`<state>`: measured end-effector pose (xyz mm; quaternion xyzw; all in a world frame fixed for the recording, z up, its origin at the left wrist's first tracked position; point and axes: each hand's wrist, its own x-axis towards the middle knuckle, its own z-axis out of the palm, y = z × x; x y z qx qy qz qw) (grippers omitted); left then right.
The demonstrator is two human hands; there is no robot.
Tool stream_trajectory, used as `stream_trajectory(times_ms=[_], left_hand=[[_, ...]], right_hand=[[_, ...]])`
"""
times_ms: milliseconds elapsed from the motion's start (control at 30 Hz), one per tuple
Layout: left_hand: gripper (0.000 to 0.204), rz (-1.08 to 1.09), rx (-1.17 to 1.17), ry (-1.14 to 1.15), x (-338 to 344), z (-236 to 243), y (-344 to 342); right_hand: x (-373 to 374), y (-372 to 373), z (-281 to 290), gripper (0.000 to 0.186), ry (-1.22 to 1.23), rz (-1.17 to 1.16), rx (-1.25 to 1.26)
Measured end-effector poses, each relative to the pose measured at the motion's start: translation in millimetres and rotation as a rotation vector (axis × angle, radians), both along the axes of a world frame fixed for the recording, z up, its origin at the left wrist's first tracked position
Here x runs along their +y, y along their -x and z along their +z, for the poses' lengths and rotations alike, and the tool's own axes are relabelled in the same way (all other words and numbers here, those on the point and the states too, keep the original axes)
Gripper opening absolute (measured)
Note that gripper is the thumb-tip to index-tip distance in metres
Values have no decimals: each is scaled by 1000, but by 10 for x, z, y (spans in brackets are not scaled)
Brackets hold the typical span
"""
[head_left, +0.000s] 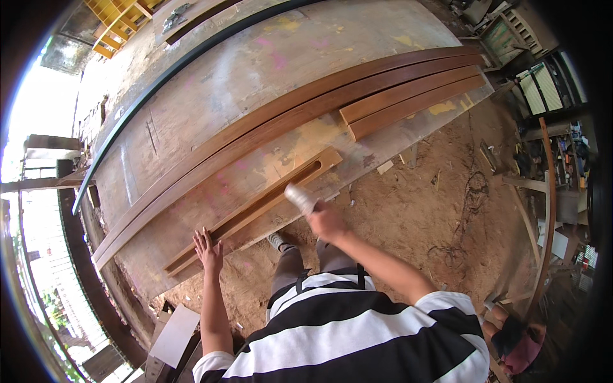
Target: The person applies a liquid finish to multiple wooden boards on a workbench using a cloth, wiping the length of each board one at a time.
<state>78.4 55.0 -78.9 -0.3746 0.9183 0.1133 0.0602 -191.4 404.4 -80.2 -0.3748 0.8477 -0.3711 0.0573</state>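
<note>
My left hand (209, 249) lies with fingers spread on a brown wooden piece (252, 212) that has a long groove with a rounded end near its right. My right hand (324, 220) grips a whitish, roughly cylindrical thing (300, 199), blurred, which is over or against the grooved piece near its middle; I cannot tell if they touch. The piece lies along the near edge of a paint-stained work table (242, 76). Behind it are long brown boards (217, 134), and two shorter boards (412, 102) lie at the right.
A dark bluish strip (142, 99) runs along the table's far side; a yellow wooden frame (118, 29) stands beyond. Cables (466, 217) lie on the dirt floor. At right are tool shelves (568, 153) and a person (520, 341) low down. A pale sheet (175, 335) sits lower left.
</note>
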Motion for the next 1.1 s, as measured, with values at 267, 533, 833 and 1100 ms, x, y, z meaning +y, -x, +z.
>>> stream_trajectory(times_ms=[267,533,833,1100], left_hand=[[85,3,19,-2,20,1,42],[82,-7,88,20,66,-49,36],[81,-39,161,-12,108,99,44],[74,-254,215,-34,-221,163,-84]], right_hand=[[392,1260,116,18,-506,-333,279],[-730,-389,-43,60,-420,13,148],[-268,149,22,38,-342,-488,415],[-1804,-1754,-239,65,-278,8,267]])
